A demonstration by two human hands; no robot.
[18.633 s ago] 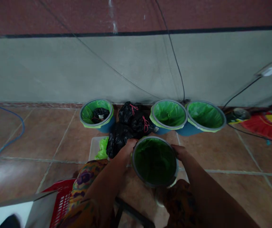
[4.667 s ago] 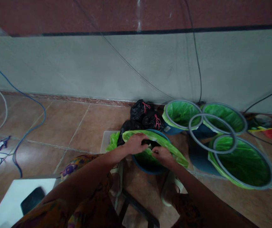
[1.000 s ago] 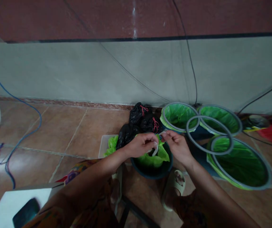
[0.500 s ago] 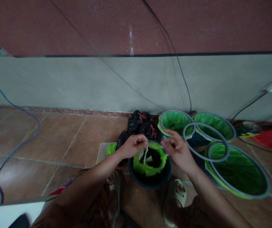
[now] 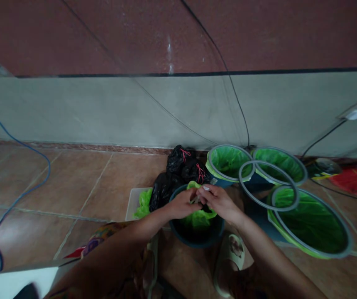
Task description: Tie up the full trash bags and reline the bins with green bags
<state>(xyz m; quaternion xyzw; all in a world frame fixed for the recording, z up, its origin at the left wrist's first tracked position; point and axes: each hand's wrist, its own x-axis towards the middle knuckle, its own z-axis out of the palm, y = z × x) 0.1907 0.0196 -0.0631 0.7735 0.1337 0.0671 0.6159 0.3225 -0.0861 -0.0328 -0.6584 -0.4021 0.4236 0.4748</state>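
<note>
A dark blue bin (image 5: 181, 236) stands on the floor between my feet, with a light green plastic bag (image 5: 199, 221) gathered loosely inside it. My left hand (image 5: 182, 204) is closed above the bag, and a thin pale strip (image 5: 195, 200) shows at its fingertips. Against those fingertips lies my right hand (image 5: 218, 200), its fingers bent and pressed together. What the right fingers hold, if anything, is hidden. Both hands cover much of the bag's mouth.
Behind the bin lie several black bags (image 5: 165, 189), some with pink ties. A white tray (image 5: 132, 203) with crumpled green plastic (image 5: 144, 203) is at left. At right stand three green-lined bins (image 5: 348, 232), with a loose grey ring (image 5: 243, 189) across them. A blue cable (image 5: 48, 162) runs along the floor.
My hands have come together over the bin; the right has moved left and its fingers have closed. The pale strip that hung from my left hand is now mostly hidden.
</note>
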